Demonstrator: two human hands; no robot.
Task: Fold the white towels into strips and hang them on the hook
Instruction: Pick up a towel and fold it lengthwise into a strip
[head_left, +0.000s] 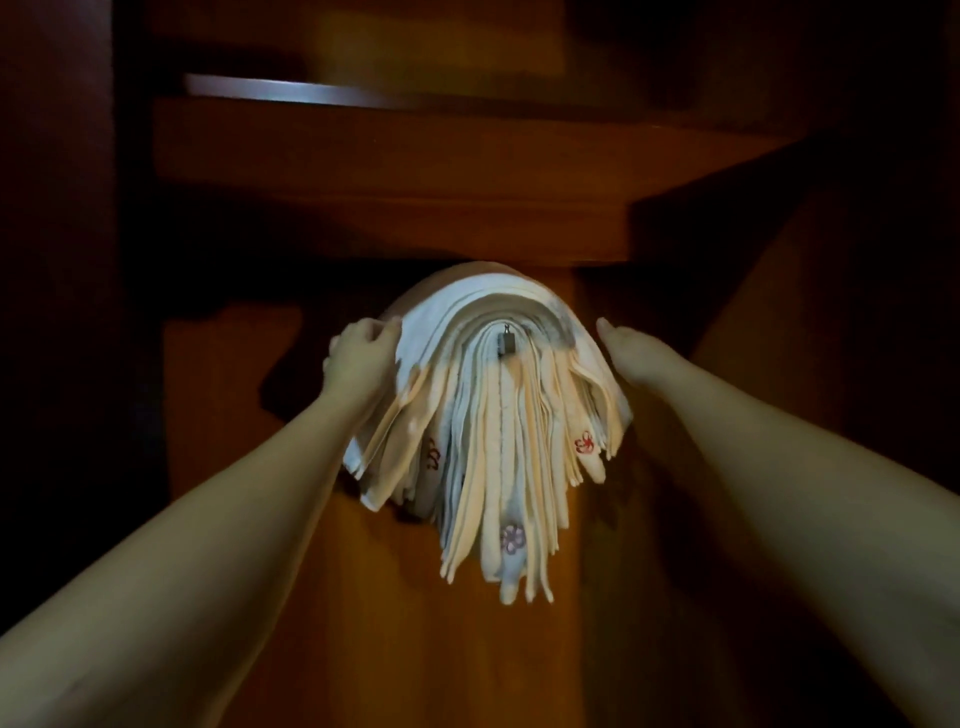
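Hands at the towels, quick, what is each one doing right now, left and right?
Left hand: fingers curled on the left edge of the towels.
Right hand: open, fingers straight, beside the towels; contact cannot be told.

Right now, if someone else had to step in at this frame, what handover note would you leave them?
Left hand: fingers curled on the left side of the outermost towel.
Right hand: open, fingers straight, just off the right side of the stack; contact unclear.
White towels: many folded strips draped over the metal hook on the wooden panel, under a shelf.
Done: the strips are hung.
Left: settle the outer towel. No unfolded towels are in view.
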